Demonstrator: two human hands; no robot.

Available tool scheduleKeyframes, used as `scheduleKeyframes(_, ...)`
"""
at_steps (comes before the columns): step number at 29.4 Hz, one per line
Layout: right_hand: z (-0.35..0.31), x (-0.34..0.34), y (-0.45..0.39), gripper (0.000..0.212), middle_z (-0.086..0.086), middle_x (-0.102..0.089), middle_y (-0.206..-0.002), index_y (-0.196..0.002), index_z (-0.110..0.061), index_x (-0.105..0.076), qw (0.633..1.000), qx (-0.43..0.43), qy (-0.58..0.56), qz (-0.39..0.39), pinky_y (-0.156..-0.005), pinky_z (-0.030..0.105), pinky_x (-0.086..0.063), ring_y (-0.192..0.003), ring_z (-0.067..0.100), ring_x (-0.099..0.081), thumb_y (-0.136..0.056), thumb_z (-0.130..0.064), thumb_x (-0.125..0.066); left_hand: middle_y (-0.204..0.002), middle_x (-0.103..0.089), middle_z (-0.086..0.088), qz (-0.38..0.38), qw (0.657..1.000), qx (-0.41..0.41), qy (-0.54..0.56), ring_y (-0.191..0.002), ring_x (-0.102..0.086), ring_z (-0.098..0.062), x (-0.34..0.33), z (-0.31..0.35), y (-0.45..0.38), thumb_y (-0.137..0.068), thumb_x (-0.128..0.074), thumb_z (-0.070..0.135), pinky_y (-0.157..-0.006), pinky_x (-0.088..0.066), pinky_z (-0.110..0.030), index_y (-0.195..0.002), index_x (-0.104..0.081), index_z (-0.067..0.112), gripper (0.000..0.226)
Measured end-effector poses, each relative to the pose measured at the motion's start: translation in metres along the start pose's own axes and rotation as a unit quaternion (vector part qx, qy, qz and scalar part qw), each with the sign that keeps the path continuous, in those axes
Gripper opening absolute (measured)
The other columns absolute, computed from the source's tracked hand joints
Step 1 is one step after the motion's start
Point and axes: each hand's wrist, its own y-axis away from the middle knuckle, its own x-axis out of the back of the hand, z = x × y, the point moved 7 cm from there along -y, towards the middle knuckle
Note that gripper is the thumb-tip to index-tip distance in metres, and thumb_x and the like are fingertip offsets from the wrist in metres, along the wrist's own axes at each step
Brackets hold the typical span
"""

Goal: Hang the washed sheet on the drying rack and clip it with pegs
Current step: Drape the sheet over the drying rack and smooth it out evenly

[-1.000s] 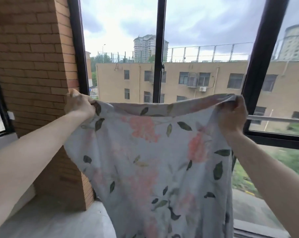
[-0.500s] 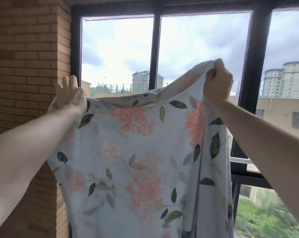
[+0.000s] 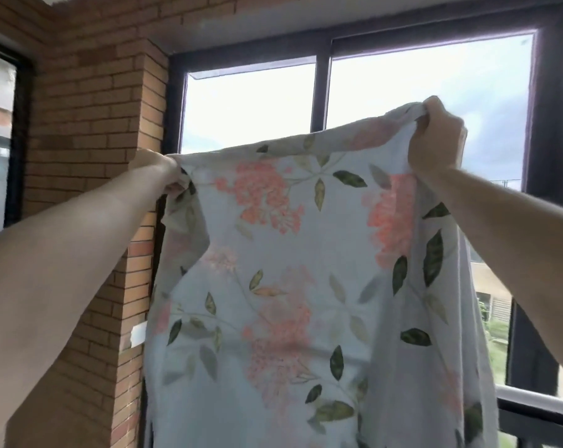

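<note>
1. You have the sheet [image 3: 283, 286] up in front of the window [image 3: 251, 105], spread between both hands. Your left hand [image 3: 157, 171] has its grip clenched on the top-left corner, and your right hand [image 3: 435, 137] has its grip bunched round the top-right corner, held higher than the left.

2. No drying rack and no pegs are in view, so you are probably lifting toward a rail above the frame. If you throw the edge over blind, it may miss the rail and slide back down.

3. The top edge sags between your hands and slopes down to the left. Hung like that, the sheet would likely sit crooked, and its weight could drag it off the lower side.

4. The cloth is gathered at the right corner. Pegging over that wad may give a weak hold, so flatten it first.

5. You will need a free hand for pegs. Letting go of one corner before the sheet rests on the rail could drop it toward the brick wall [image 3: 89, 124] or the floor.
</note>
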Motion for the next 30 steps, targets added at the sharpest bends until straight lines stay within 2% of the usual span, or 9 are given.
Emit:
scheduleKeyframes(2, 0.006, -0.017, -0.003, 0.019, 0.006, -0.055, -0.077, -0.088, -0.018, -0.047, 1.000, 0.001, 0.012, -0.014, -0.058, 0.033, -0.035, -0.070, 0.026, -0.051, -0.094, -0.005, -0.035, -0.140, -0.060, -0.005, -0.014, 0.995, 0.012, 0.098, -0.126, -0.062, -0.025, -0.009, 0.003, -0.021, -0.096, -0.054, 0.022, -0.071, -0.059, -0.017, -0.145, -0.052, 0.001, 0.053)
scheduleKeyframes(5, 0.012, -0.043, -0.012, 0.018, 0.009, -0.058, -0.082, -0.094, -0.014, -0.053, 0.997, 0.042, 0.054, -0.016, -0.061, 0.037, -0.044, -0.078, 0.029, -0.056, -0.095, -0.006, -0.037, -0.136, -0.063, 0.003, 0.069, 0.985, -0.009, 0.155, -0.120, -0.060, -0.020, -0.018, 0.015, -0.054, -0.085, -0.050, 0.033, -0.100, -0.053, -0.031, -0.136, -0.063, 0.017, 0.055)
scheduleKeyframes(9, 0.026, -0.077, -0.010, 0.024, 0.017, -0.066, -0.091, -0.112, -0.011, -0.059, 0.985, 0.085, 0.135, -0.063, -0.064, 0.038, -0.045, -0.087, 0.034, -0.061, -0.094, 0.000, -0.046, -0.133, -0.062, -0.013, 0.107, 0.963, -0.245, -0.019, -0.121, -0.058, -0.038, -0.046, 0.059, -0.057, -0.098, -0.031, 0.043, -0.102, -0.047, -0.044, -0.137, -0.059, 0.017, 0.054)
scheduleKeyframes(11, 0.040, -0.099, -0.001, 0.039, 0.019, -0.068, -0.105, -0.123, -0.017, -0.056, 0.975, 0.093, 0.176, -0.101, -0.071, 0.041, -0.051, -0.100, 0.039, -0.065, -0.089, 0.002, -0.051, -0.142, -0.055, -0.016, 0.077, 0.937, -0.321, -0.118, -0.130, -0.052, -0.040, -0.078, 0.064, -0.063, -0.101, -0.042, 0.031, -0.105, -0.044, -0.048, -0.149, -0.044, 0.016, 0.050)
scheduleKeyframes(14, 0.063, -0.130, 0.027, 0.040, 0.017, -0.064, -0.117, -0.120, -0.011, -0.057, 0.954, 0.095, 0.241, -0.149, -0.076, 0.043, -0.057, -0.105, 0.036, -0.063, -0.084, 0.006, -0.055, -0.159, -0.037, -0.014, 0.046, 0.899, -0.367, -0.233, -0.144, -0.037, -0.036, -0.123, 0.049, -0.081, -0.095, -0.058, 0.021, -0.115, -0.035, -0.050, -0.162, -0.013, 0.015, 0.081)
scheduleKeyframes(17, 0.089, -0.156, 0.068, 0.028, 0.014, -0.062, -0.118, -0.120, -0.009, -0.054, 0.938, 0.104, 0.270, -0.191, -0.078, 0.040, -0.054, -0.105, 0.032, -0.062, -0.092, -0.010, -0.057, -0.167, -0.021, -0.009, 0.018, 0.878, -0.359, -0.317, -0.151, -0.024, -0.031, -0.161, 0.023, -0.098, -0.089, -0.067, 0.023, -0.122, -0.025, -0.047, -0.164, 0.008, 0.017, 0.106)
scheduleKeyframes(21, 0.128, -0.188, 0.121, 0.043, 0.015, -0.059, -0.132, -0.134, -0.013, -0.041, 0.923, 0.065, 0.250, -0.283, -0.086, 0.042, -0.053, -0.117, 0.034, -0.059, -0.096, -0.029, -0.053, -0.172, 0.000, -0.003, -0.025, 0.869, -0.338, -0.359, -0.157, -0.005, -0.024, -0.207, -0.010, -0.103, -0.089, -0.067, 0.025, -0.128, -0.009, -0.044, -0.160, 0.025, 0.023, 0.116)
scheduleKeyframes(25, 0.164, -0.206, 0.184, 0.066, 0.013, -0.051, -0.149, -0.149, -0.017, -0.029, 0.891, -0.041, 0.235, -0.386, -0.105, 0.042, -0.045, -0.132, 0.033, -0.053, -0.091, -0.031, -0.056, -0.173, 0.008, -0.002, -0.122, 0.868, -0.292, -0.382, -0.159, 0.001, -0.023, -0.272, -0.055, -0.098, -0.090, -0.059, 0.020, -0.129, -0.005, -0.044, -0.161, 0.022, 0.021, 0.108)
scheduleKeyframes(30, 0.192, -0.218, 0.268, 0.086, 0.011, -0.053, -0.149, -0.159, -0.018, -0.015, 0.813, -0.112, 0.257, -0.510, -0.107, 0.040, -0.046, -0.131, 0.031, -0.056, -0.086, -0.033, -0.058, -0.172, -0.008, -0.007, -0.244, 0.836, -0.265, -0.414, -0.157, -0.015, -0.027, -0.336, -0.102, -0.078, -0.092, -0.051, 0.015, -0.127, -0.016, -0.044, -0.164, 0.009, 0.014, 0.094)
